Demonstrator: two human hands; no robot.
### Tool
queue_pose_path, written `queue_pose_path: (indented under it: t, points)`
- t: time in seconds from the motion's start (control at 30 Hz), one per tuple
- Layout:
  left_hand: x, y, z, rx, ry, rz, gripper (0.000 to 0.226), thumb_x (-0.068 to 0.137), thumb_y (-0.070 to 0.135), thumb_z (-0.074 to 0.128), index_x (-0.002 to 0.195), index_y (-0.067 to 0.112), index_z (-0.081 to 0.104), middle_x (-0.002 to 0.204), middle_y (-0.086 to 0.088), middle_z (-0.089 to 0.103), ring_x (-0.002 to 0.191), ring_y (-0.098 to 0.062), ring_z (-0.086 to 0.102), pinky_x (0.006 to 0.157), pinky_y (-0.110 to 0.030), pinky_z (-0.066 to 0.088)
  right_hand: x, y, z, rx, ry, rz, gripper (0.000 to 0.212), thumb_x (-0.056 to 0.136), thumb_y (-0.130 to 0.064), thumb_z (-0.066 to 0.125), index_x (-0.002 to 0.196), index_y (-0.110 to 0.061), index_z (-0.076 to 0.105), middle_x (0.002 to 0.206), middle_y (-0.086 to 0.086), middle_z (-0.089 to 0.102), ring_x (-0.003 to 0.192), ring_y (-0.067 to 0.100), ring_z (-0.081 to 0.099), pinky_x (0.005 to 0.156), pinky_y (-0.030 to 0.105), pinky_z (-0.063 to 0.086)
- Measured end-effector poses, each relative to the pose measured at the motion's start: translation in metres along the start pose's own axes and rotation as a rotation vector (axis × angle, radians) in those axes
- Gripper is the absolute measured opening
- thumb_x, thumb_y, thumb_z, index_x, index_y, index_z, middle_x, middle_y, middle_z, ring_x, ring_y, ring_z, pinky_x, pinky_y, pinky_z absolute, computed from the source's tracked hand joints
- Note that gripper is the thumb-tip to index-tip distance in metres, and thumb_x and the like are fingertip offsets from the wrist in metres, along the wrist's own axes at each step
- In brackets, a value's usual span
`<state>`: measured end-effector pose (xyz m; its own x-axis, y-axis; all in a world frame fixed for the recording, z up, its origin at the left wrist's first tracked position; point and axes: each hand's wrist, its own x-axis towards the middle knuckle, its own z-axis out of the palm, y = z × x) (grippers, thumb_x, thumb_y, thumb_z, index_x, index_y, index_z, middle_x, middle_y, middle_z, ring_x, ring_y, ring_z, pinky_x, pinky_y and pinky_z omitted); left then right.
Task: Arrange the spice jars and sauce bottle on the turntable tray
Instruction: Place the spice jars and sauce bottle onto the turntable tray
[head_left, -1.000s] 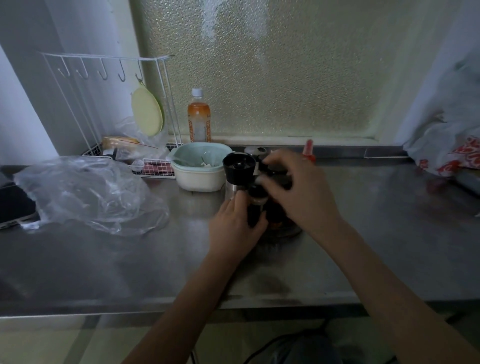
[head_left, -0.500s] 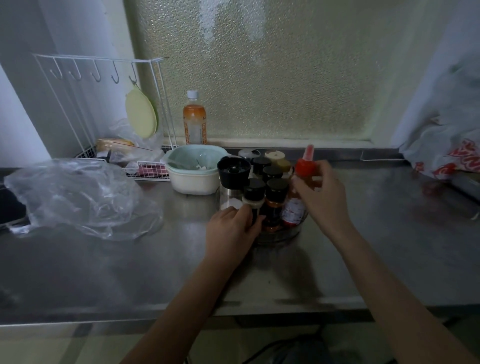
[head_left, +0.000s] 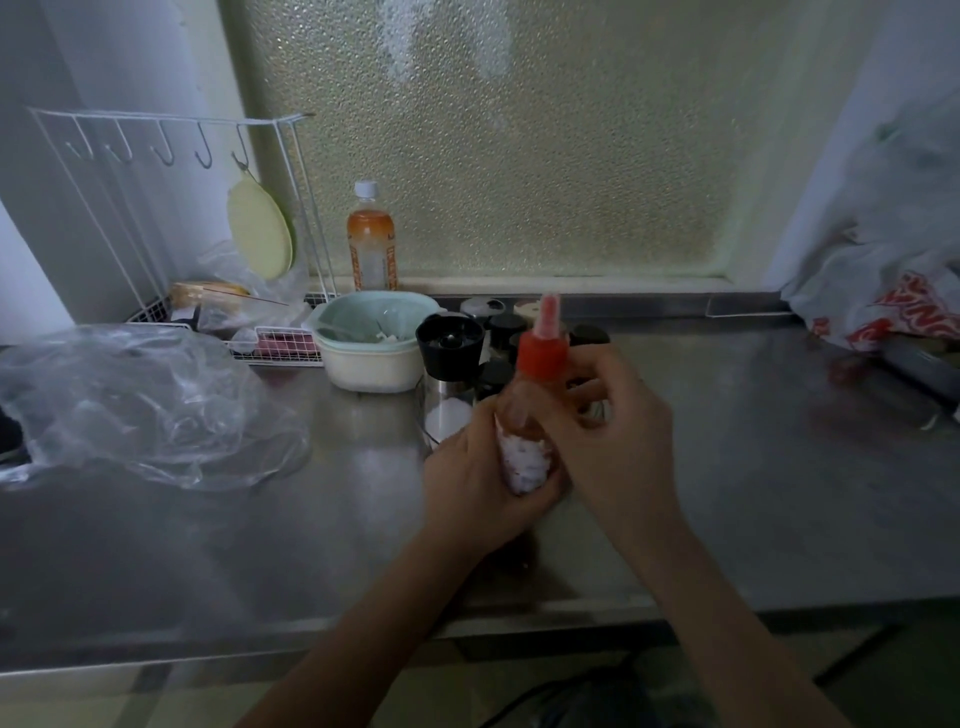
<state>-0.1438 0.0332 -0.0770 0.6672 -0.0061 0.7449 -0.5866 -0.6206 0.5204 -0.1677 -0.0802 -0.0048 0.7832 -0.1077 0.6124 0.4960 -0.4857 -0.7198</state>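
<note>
Standing half a second ago among the spice jars (head_left: 506, 328) at the back of the steel desk (head_left: 753, 467), the red-capped sauce bottle (head_left: 527, 415) is now lifted clear toward the person, left hand (head_left: 480, 480) and right hand (head_left: 610, 441) both clasping it, so its place in the arrangement remains unsettled.

No legible txt; labels too blurry.
</note>
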Motion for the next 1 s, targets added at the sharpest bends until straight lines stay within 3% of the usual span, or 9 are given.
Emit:
queue_pose_path:
  t: [0.13, 0.2, 0.33, 0.4, 0.5, 0.6, 0.7, 0.8, 1.0]
  points:
    - [-0.002, -0.007, -0.005, -0.044, 0.157, -0.169, 0.052, 0.061, 0.059, 0.060, 0.097, 0.028, 0.040, 0.079, 0.011, 0.061, 0.066, -0.012, 0.063, 0.055, -0.016, 0.045, 0.024, 0.030, -0.013, 0.097, 0.163, 0.093, 0.021, 0.092, -0.038, 0.047, 0.096, -0.026, 0.063, 0.083, -0.004, 0.066, 0.072, 0.012, 0.061, 0.070, 0.030, 0.054]
    - [0.000, -0.007, -0.008, -0.064, 0.180, -0.233, 0.052, 0.060, 0.057, 0.061, 0.097, 0.026, 0.041, 0.078, 0.015, 0.058, 0.068, -0.012, 0.063, 0.056, -0.023, 0.050, 0.046, 0.061, -0.020, -0.043, 0.190, 0.211, 0.023, 0.091, -0.026, 0.051, 0.112, -0.018, 0.058, 0.101, 0.005, 0.065, 0.081, 0.011, 0.058, 0.075, 0.024, 0.049]
    - [0.003, -0.010, -0.009, -0.058, 0.197, -0.291, 0.050, 0.060, 0.056, 0.061, 0.097, 0.033, 0.037, 0.081, 0.018, 0.057, 0.072, -0.009, 0.062, 0.062, -0.032, 0.054, 0.067, 0.105, -0.013, -0.138, -0.205, 0.447, 0.056, 0.083, -0.026, 0.067, 0.133, -0.016, 0.043, 0.129, 0.007, 0.055, 0.115, 0.024, 0.054, 0.094, 0.035, 0.045]
    - [0.002, -0.011, -0.008, -0.059, 0.195, -0.288, 0.049, 0.060, 0.056, 0.062, 0.097, 0.036, 0.036, 0.082, 0.015, 0.059, 0.073, -0.012, 0.064, 0.063, -0.036, 0.056, 0.066, 0.115, -0.003, -0.142, -0.248, 0.392, 0.051, 0.081, -0.024, 0.069, 0.127, -0.014, 0.048, 0.121, 0.008, 0.060, 0.113, 0.024, 0.057, 0.086, 0.029, 0.045]
    - [0.001, -0.012, -0.007, -0.047, 0.194, -0.285, 0.048, 0.061, 0.059, 0.060, 0.096, 0.038, 0.035, 0.082, 0.009, 0.061, 0.073, -0.015, 0.064, 0.063, -0.038, 0.056, 0.062, 0.112, -0.002, -0.100, -0.132, 0.301, 0.037, 0.078, -0.022, 0.073, 0.109, -0.015, 0.055, 0.096, 0.000, 0.061, 0.093, 0.022, 0.064, 0.064, 0.017, 0.044]
    - [0.001, -0.013, -0.007, -0.037, 0.208, -0.289, 0.052, 0.062, 0.061, 0.057, 0.098, 0.029, 0.039, 0.082, 0.005, 0.062, 0.072, -0.019, 0.064, 0.063, -0.038, 0.054, 0.062, 0.085, -0.015, -0.088, 0.128, 0.172, 0.035, 0.075, -0.025, 0.075, 0.101, -0.020, 0.052, 0.089, -0.008, 0.059, 0.075, 0.005, 0.060, 0.065, 0.015, 0.044]
    - [0.003, -0.014, -0.007, -0.047, 0.201, -0.270, 0.051, 0.064, 0.059, 0.057, 0.100, 0.029, 0.038, 0.082, 0.008, 0.060, 0.072, -0.014, 0.062, 0.062, -0.031, 0.052, 0.067, 0.048, -0.035, 0.014, 0.283, 0.106, 0.033, 0.076, -0.025, 0.072, 0.099, -0.021, 0.048, 0.082, -0.017, 0.057, 0.069, -0.012, 0.054, 0.061, 0.002, 0.040]
    - [0.002, -0.011, -0.010, -0.128, 0.202, -0.219, 0.048, 0.066, 0.054, 0.061, 0.101, 0.028, 0.040, 0.081, 0.019, 0.057, 0.071, 0.001, 0.060, 0.059, -0.017, 0.048, 0.060, 0.029, -0.045, -0.007, 0.189, 0.127, 0.031, 0.077, -0.024, 0.069, 0.098, -0.022, 0.047, 0.080, -0.021, 0.055, 0.067, -0.018, 0.053, 0.059, -0.002, 0.038]
    - [-0.005, -0.007, -0.013, -0.463, 0.105, -0.038, 0.042, 0.069, 0.033, 0.068, 0.103, 0.018, 0.049, 0.090, 0.015, 0.065, 0.079, -0.009, 0.066, 0.068, -0.030, 0.055, -0.001, 0.015, -0.028, 0.130, -0.002, 0.117, 0.039, 0.076, -0.021, 0.074, 0.108, -0.025, 0.052, 0.090, -0.022, 0.063, 0.080, -0.005, 0.064, 0.065, 0.008, 0.050]
